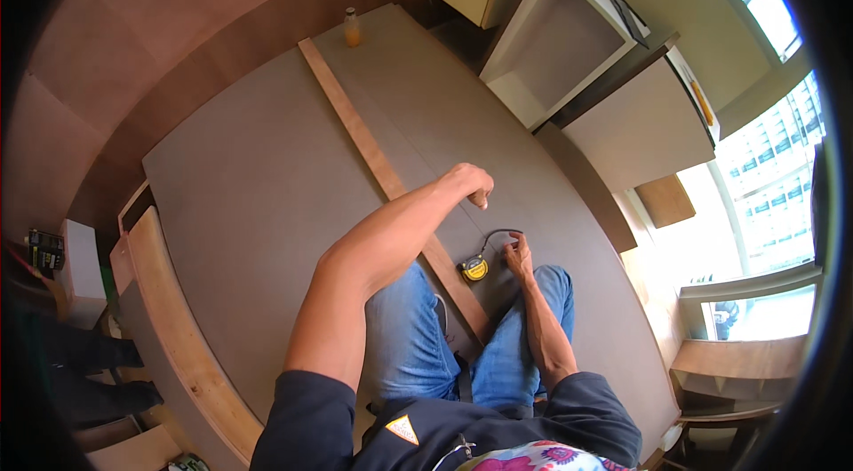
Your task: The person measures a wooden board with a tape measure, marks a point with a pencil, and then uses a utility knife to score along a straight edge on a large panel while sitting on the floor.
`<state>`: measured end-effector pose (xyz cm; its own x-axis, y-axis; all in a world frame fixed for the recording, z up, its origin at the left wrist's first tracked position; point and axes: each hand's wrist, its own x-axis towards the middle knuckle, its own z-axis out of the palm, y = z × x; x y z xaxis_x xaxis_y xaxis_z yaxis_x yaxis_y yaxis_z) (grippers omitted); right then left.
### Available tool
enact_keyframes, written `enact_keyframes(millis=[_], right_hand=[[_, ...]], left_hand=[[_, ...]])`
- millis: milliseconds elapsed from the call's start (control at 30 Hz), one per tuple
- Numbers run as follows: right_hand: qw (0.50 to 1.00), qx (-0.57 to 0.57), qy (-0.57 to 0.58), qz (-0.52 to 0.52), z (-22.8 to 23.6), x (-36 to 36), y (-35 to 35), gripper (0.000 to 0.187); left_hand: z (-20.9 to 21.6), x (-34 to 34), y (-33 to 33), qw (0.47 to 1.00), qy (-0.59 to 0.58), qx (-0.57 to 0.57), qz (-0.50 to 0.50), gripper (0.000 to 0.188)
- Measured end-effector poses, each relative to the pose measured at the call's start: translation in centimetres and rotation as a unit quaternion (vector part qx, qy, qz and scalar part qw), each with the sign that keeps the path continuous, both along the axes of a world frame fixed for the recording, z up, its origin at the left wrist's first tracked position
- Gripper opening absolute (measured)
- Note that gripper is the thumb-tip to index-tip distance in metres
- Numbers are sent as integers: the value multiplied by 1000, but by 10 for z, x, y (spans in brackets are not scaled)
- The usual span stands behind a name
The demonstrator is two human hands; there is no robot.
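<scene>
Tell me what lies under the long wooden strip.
The long wooden strip lies flat on a large grey panel, running diagonally. Its near end passes under the left forearm, beside a yellow tape measure. What the panel rests on is hidden.

Wide grey panel (267, 178) lies open; only wooden strip (373, 151) crosses it.

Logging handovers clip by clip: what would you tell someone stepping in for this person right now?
Left hand: closed in a fist above the grey board, just right of the long wooden strip; whether it holds anything is unclear.
Right hand: fingertips down on the board beside the yellow tape measure.
The strip lies diagonally across the board; a small bottle stands at its far end.
No marks or cuts can be made out.
</scene>
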<state>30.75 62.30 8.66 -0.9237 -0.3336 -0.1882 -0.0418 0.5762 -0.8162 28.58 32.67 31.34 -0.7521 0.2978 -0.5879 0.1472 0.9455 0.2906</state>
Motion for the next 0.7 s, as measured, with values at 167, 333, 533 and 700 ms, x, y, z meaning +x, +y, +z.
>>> enact_keyframes(millis=[167, 333, 533, 700], right_hand=[[999, 0, 39, -18, 3, 4, -3, 38], [998, 22, 54, -28, -2, 2, 2, 38], [998, 52, 42, -17, -11, 10, 13, 37], [997, -34, -18, 68, 22, 27, -32, 48]], left_hand=[[10, 3, 7, 999, 25, -2, 27, 37], [13, 3, 10, 999, 22, 18, 18, 36], [8, 9, 27, 999, 18, -11, -39, 37], [-2, 2, 6, 1000, 14, -18, -14, 35]])
